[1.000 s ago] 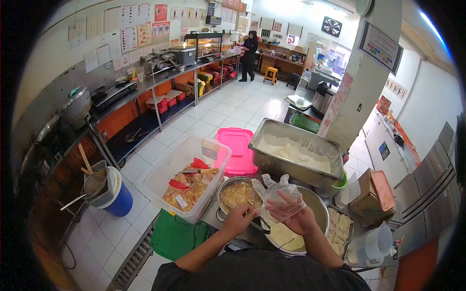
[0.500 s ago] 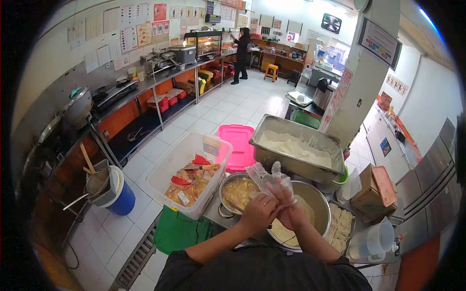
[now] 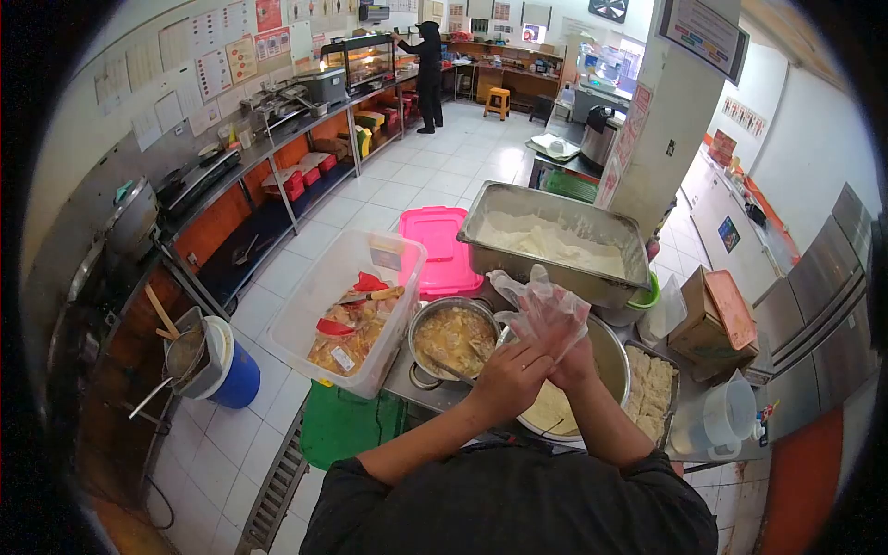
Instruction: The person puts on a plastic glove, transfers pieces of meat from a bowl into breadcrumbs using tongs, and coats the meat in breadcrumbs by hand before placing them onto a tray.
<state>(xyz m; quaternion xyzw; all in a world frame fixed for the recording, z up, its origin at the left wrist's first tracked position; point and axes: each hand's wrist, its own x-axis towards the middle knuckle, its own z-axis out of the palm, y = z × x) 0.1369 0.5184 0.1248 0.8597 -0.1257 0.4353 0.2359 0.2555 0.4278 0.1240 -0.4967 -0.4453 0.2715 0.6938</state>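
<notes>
Okay, our left hand [image 3: 511, 376] pinches the clear glove [image 3: 529, 303] above the metal bowl [image 3: 614, 363]; our right hand [image 3: 571, 359] sits inside it, fingers extended. White label [image 3: 342, 359] in plastic tub [image 3: 393, 340]: we can't read it.

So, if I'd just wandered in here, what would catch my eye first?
Likely the bright pink lid, between the clear tub and the big metal pan of white powder. Then, near the centre, the right hand in a clear plastic glove, with the left hand at the glove's lower part.
</notes>
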